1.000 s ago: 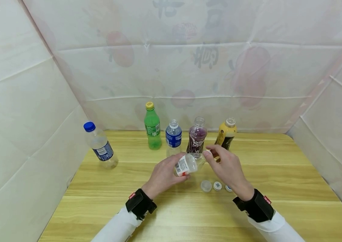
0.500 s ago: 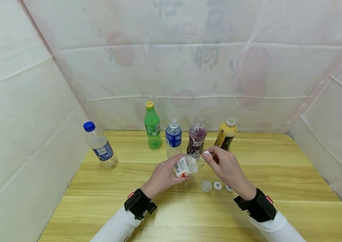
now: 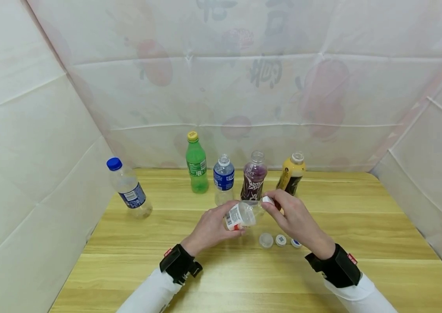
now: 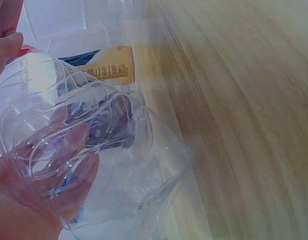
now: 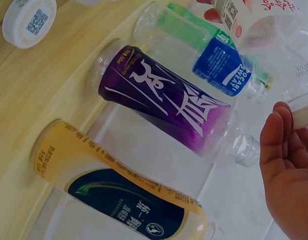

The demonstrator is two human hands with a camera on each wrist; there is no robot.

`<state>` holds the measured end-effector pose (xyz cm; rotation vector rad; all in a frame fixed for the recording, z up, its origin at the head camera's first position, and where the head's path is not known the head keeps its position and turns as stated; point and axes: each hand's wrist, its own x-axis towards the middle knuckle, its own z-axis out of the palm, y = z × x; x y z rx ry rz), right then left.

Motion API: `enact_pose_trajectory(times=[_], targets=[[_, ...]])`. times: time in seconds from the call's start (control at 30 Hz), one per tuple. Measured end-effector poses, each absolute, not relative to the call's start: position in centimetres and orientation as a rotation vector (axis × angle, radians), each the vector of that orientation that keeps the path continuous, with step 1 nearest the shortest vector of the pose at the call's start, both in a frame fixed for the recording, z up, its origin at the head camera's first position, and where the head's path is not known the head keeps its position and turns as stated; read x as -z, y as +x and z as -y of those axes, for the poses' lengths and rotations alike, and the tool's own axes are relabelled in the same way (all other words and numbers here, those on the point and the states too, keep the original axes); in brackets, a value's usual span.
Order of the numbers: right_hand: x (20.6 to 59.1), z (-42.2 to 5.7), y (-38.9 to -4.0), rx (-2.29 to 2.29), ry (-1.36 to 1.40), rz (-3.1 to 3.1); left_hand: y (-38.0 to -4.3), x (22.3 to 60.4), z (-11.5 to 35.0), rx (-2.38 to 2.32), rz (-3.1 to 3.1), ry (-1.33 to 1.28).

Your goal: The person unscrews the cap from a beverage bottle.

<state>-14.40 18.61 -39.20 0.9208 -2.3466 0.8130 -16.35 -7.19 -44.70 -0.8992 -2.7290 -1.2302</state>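
My left hand [image 3: 210, 227] grips a clear plastic bottle [image 3: 240, 216] with a white and red label, tilted with its neck toward the right. Curled fingers show through the clear wall of this bottle [image 4: 94, 125] in the left wrist view. With thumb and fingers, my right hand [image 3: 294, 218] pinches a white cap [image 3: 268, 200] at the bottle's mouth. Fingertips partly cover that cap [image 5: 304, 114] in the right wrist view; whether it is still seated on the neck I cannot tell.
Behind the hands stand a green bottle [image 3: 196, 163], an uncapped blue-labelled bottle [image 3: 224, 179], an uncapped purple-labelled bottle [image 3: 254, 176] and an uncapped yellow bottle [image 3: 293, 171]. A blue-capped bottle [image 3: 131, 191] stands left. A clear cap [image 3: 266, 240], a white cap [image 3: 280, 240] and a blue-white cap [image 3: 296, 243] lie in front.
My right fingers have turned the white cap slightly, and more of it shows now. The right wrist has shifted a little to the right. My left hand and its bottle stay nearly still.
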Motion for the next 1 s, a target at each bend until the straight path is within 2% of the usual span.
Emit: enact_pose_trajectory(times=[0.43, 1.0], targets=[[38.94, -18.96, -14.34, -0.794, 0.995, 2.335, -16.42, 44.64, 7.30, 1.238, 2.739, -0.894], [39.08, -18.39, -13.63, -0.885, 0.637, 2.669, -15.98, 44.99, 7.07, 1.124, 2.647, -0.895]])
